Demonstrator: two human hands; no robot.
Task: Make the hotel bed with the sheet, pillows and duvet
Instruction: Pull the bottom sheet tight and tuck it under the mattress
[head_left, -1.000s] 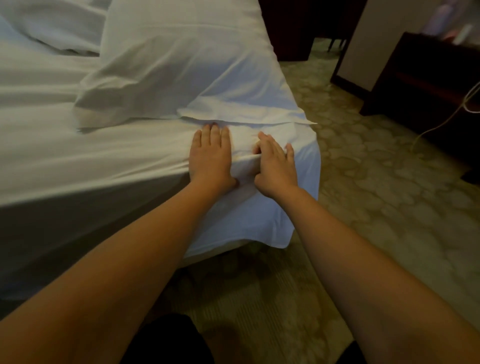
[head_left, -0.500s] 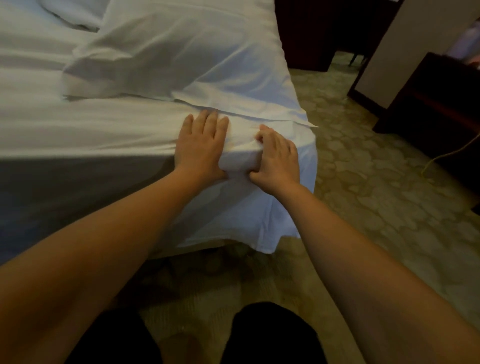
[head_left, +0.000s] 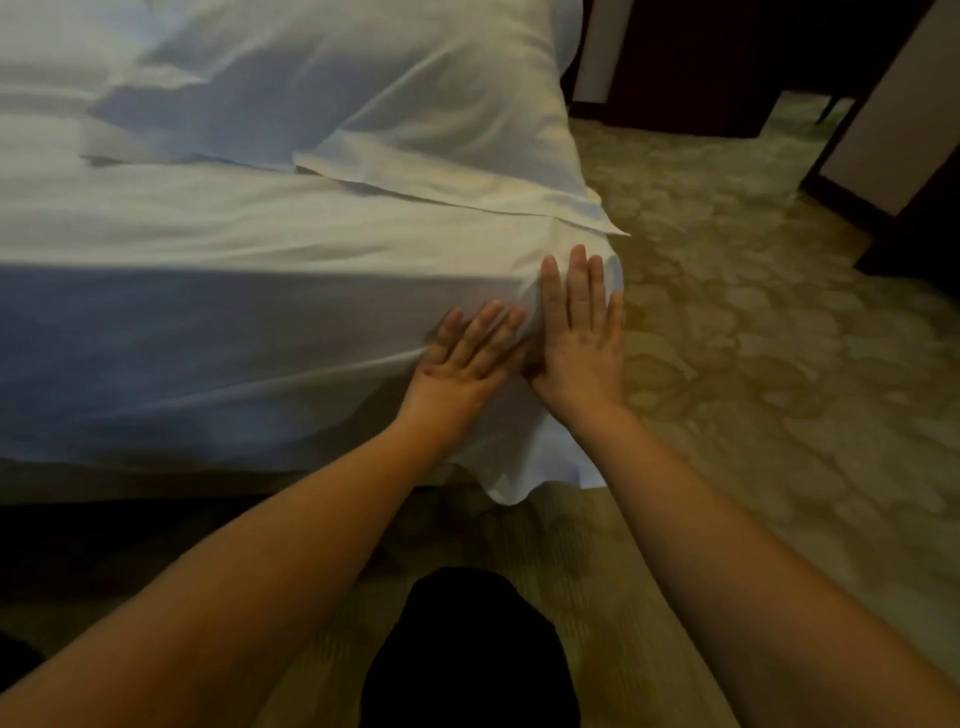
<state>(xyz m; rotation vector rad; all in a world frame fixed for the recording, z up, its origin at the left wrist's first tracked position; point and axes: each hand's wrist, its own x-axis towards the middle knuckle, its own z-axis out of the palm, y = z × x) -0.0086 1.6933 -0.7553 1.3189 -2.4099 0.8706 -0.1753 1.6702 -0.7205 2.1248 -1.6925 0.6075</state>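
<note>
- Your left hand (head_left: 470, 358) lies flat on the white sheet (head_left: 260, 332) at the bed's corner, fingers (head_left: 485, 325) straight and spread, gripping nothing.
- Your right hand (head_left: 582, 338) presses the same corner just beside it, fingers straight.
- The sheet drapes down the bed's side; its corner hangs loose above the carpet (head_left: 753, 364).
- A pillow (head_left: 363, 104) lies on the bed beyond your hands.
</note>
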